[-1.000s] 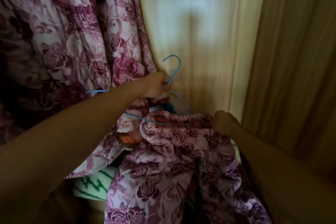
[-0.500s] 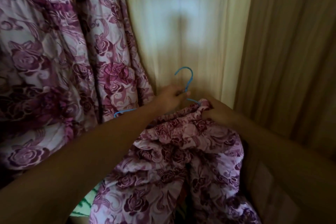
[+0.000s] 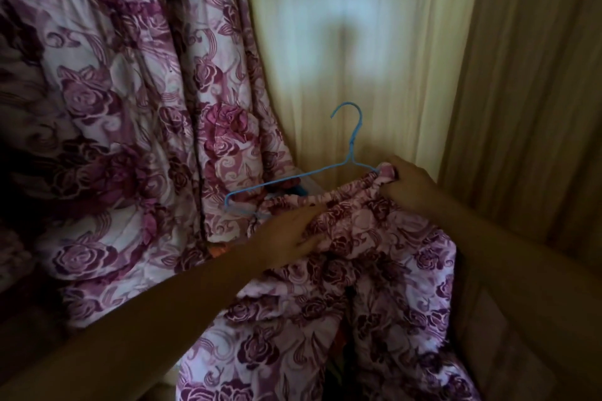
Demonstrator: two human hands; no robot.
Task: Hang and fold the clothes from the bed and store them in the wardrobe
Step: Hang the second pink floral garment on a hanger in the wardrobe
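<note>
A purple rose-print garment [image 3: 358,286] with a gathered waistband hangs in front of me, its legs falling down and out of view. A thin blue wire hanger [image 3: 350,153] stands upright just above the waistband, hook up. My right hand [image 3: 407,184] pinches the waistband's right end together with the hanger's right shoulder. My left hand [image 3: 290,234] lies on the cloth just below the waistband's left part, near the hanger's left corner, fingers stretched along the fabric.
A large garment of the same rose print [image 3: 130,140] hangs at the left. Pale curtain cloth [image 3: 374,42] fills the back, a darker beige fold [image 3: 537,91] the right. A bit of orange [image 3: 218,251] shows under my left wrist.
My left hand let go of the hanger's neck and dropped onto the cloth by the waistband. The hanger now shows whole, its left shoulder bare. My right hand stayed at the waistband's right end.
</note>
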